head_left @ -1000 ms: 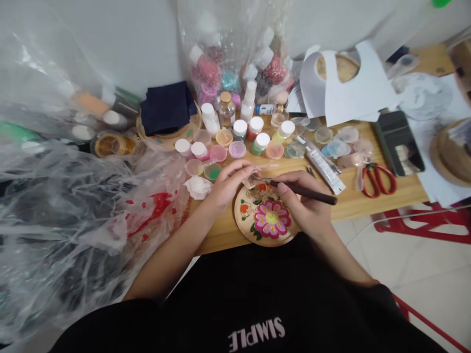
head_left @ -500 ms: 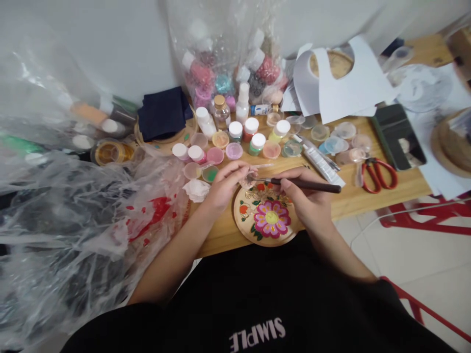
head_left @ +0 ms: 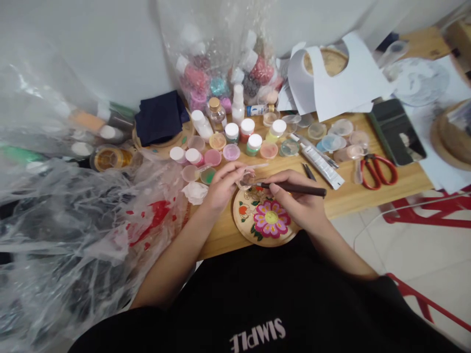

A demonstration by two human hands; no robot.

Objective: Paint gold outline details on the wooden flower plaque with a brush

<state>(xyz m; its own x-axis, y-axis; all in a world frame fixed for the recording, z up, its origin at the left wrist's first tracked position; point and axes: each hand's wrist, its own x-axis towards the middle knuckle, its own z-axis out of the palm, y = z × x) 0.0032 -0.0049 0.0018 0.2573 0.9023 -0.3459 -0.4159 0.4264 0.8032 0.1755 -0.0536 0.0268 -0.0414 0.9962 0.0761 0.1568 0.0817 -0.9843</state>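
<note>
In my left hand (head_left: 219, 190) is a small clear plastic cup (head_left: 245, 182), pinched between the fingers and tilted. A thin clear stick (head_left: 260, 166) shows by those fingertips. My right hand (head_left: 303, 208) is closed around a slim tool with a dark handle (head_left: 307, 189); its narrow metal end reaches the cup's mouth. I cannot tell whether that end is a brush or a blade. Below both hands lies a round golden panel (head_left: 241, 231) with a pink and purple flower (head_left: 271, 218), green leaves and orange blooms. My right hand covers its upper right part.
Small cups of colour (head_left: 231, 152) and white-lidded jars (head_left: 254, 143) stand behind my hands. To the right are tweezers (head_left: 309, 171), a white tube (head_left: 320, 164), red-handled pliers (head_left: 379, 171) and a phone (head_left: 397, 132). Crumpled tissue (head_left: 195, 192) and plastic sheeting (head_left: 91, 235) lie left.
My right hand and the dark-handled tool have moved slightly left, and the tool's end sits further into the cup. The tweezers beside the tube now show. The camera view has shifted a little.
</note>
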